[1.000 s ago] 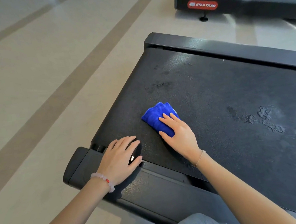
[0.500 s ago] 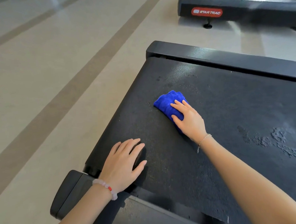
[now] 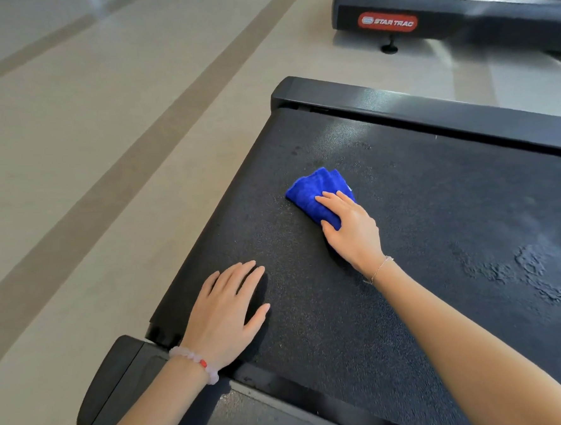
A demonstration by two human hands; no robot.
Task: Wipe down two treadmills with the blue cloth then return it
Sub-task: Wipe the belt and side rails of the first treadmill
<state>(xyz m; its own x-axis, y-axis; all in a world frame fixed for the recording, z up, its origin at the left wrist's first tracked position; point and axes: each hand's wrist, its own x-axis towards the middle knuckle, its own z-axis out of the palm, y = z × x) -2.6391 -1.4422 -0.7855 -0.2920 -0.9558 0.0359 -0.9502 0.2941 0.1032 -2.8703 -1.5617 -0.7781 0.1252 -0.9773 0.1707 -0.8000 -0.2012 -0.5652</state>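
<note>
On the treadmill belt [image 3: 438,235], right hand [image 3: 352,231] presses blue cloth [image 3: 310,190], fingers [image 3: 332,198] straight; left hand [image 3: 223,317] rests flat

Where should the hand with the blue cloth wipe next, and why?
Probably slide the blue cloth rightward across the treadmill belt toward the patchy smudges. The right hand presses the cloth near the belt's left side; the smudges lie off to its right, and the left hand rests on the belt.

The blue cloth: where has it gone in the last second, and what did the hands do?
The right hand pushed the blue cloth up the treadmill belt, away from the person, toward the far rail. The left hand slid further onto the belt. Same as before: right hand flat on the cloth, left hand flat, holding nothing.
</note>
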